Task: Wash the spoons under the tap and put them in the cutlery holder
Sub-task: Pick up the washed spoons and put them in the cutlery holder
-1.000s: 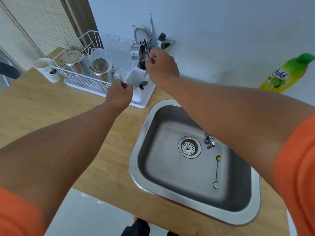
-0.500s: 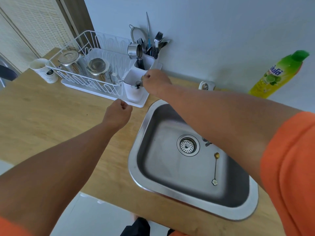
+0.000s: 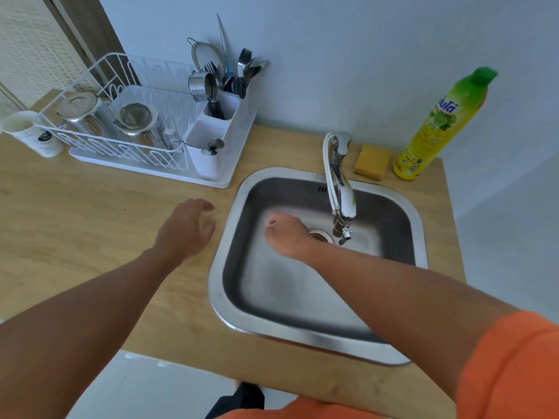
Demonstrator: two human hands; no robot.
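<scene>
Spoons stand washed in the cutlery holder, so fetching is the step: the loosely curled, empty right hand hovers in the sink, needing any remaining spoon beneath its arm, while the left hand hangs relaxed and empty.

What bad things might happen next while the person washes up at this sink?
1. A spoon lies across the front edge of the white cutlery holder, not down inside it. A nudge might tip it onto the counter.
2. The right hand is low in the sink, close to the tap. Lifting quickly might bump the spout.
3. The green soap bottle stands near the counter's corner, so a stray elbow might topple it.
</scene>
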